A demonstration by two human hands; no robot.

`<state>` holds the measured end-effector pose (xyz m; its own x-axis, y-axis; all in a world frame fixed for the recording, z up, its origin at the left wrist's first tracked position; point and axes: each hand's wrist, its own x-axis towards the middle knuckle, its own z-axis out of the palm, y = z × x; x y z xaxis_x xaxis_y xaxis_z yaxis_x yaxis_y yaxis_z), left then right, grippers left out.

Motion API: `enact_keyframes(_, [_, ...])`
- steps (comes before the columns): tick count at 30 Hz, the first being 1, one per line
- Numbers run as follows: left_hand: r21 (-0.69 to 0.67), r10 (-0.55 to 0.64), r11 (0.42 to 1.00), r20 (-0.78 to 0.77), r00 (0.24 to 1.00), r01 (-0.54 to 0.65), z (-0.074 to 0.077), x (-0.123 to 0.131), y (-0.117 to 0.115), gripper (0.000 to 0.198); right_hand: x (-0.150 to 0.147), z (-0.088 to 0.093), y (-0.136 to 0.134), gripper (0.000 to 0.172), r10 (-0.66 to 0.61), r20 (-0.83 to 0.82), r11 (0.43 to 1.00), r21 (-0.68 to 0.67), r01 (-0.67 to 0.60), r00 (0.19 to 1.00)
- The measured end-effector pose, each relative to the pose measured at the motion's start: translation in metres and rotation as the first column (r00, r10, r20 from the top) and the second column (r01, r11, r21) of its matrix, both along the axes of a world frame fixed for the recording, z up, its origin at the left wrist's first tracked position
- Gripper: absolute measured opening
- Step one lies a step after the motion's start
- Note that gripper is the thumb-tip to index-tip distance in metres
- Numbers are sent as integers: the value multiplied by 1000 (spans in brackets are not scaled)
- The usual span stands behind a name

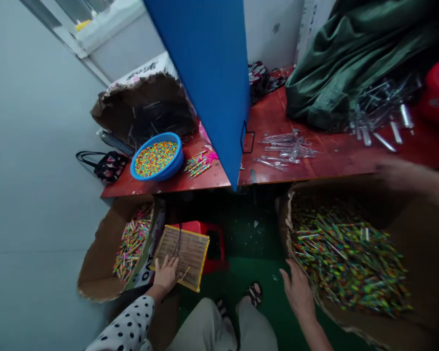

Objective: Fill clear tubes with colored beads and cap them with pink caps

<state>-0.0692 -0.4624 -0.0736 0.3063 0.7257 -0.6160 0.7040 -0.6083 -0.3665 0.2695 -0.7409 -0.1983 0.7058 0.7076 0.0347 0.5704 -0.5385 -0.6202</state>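
My left hand (166, 274), below a white sleeve with black dots, lies with spread fingers on a woven slatted mat (190, 251) with yellow edges. The mat rests on a red plastic stool (214, 234); a dark cord and a small pale stick lie on it. My right hand (299, 291) is open, thumb apart from the fingers, beside the torn rim of a large cardboard box (289, 219). Inside that box is a heap of thin clear tubes (351, 263) with green, orange and blue contents. Whether the right fingers touch the rim I cannot tell.
A blue partition (212, 73) divides the red table (329, 163). On it stand a blue basin (177, 163) of coloured beads, filled tubes (197, 164) and clear tubes (289, 148). Another cardboard box (98, 258) stands left. Another person's blurred hand (395, 175) reaches in from the right.
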Motion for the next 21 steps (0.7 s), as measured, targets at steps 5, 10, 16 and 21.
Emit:
enact_keyframes(5, [-50,32,998,109,993,-27,-40,-14,0,54,-16,-8,10,47,-26,-152,999,-25,22,988])
enact_keyframes(10, [11,14,1000,306,952,-18,-98,-27,17,57,-35,-60,48,35,-28,-387,991,-130,-24,922])
enact_keyframes(16, [186,-64,982,442,895,-21,-181,-38,51,66,-47,-220,120,21,121,-453,922,-278,-269,883])
enact_keyframes(21, [268,-124,963,552,824,-34,-213,-46,52,71,-69,-361,181,14,244,-563,789,-358,-499,790])
